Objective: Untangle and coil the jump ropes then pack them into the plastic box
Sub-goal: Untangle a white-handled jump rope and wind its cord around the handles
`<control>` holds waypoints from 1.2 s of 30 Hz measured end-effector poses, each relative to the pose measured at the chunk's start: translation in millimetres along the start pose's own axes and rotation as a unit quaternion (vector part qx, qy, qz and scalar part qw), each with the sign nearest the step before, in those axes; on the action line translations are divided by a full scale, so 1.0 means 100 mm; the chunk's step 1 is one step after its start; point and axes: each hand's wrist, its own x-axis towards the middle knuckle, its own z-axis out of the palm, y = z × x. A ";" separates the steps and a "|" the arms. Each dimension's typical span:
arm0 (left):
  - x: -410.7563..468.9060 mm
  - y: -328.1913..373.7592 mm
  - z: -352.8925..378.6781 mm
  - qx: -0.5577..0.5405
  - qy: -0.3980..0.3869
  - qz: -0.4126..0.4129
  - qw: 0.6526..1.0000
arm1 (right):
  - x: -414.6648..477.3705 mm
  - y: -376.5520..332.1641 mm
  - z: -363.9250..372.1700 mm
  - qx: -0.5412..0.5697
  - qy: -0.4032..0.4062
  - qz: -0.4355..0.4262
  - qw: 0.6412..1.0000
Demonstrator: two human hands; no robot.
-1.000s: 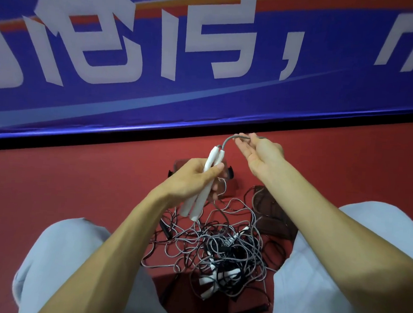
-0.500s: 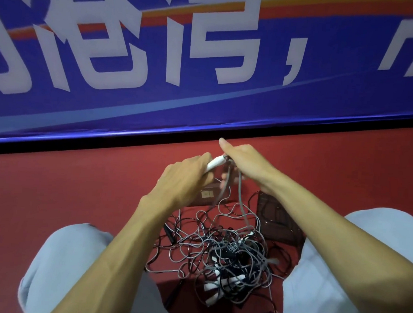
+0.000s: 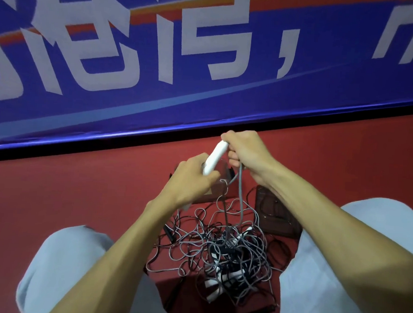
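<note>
- The left grip point(image 3: 190, 179), a bare hand, is clenched around the lower part of a white plastic rope handle point(image 3: 215, 155), which tilts up toward 1 o'clock.
- The right grip point(image 3: 249, 154), also a bare hand, sits just at 2 o'clock of the left one. Its fingers are curled at the top end of the handle and grasp the thin grey rope cord point(image 3: 240, 194).
- This cord hangs down from the right grip toward 6 o'clock into a tangled heap of grey and black jump ropes with white handles point(image 3: 218, 256) on the red floor point(image 3: 77, 196), between two knees in light grey trousers point(image 3: 60, 268).
- The clear plastic box point(image 3: 216, 193) stands on the floor at 12 o'clock of the heap, partly hidden behind the left grip.
- A dark see-through flat piece point(image 3: 276, 216) lies at 2 o'clock of the heap. I cannot tell if it is a lid.
- A blue banner with big white characters point(image 3: 204, 88) fills the far side.
</note>
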 end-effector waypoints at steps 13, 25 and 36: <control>0.03 -0.05 0.06 -0.003 0.081 0.017 0.997 | 0.02 -0.03 -0.14 0.128 0.085 -0.005 0.988; 0.11 -0.03 -0.19 -0.450 0.171 -0.106 0.870 | -0.02 0.20 0.00 -0.351 -0.204 -0.115 0.907; 0.12 -0.17 -0.33 -0.609 0.162 -0.115 0.768 | -0.06 0.28 0.05 -0.436 -0.360 -0.051 0.823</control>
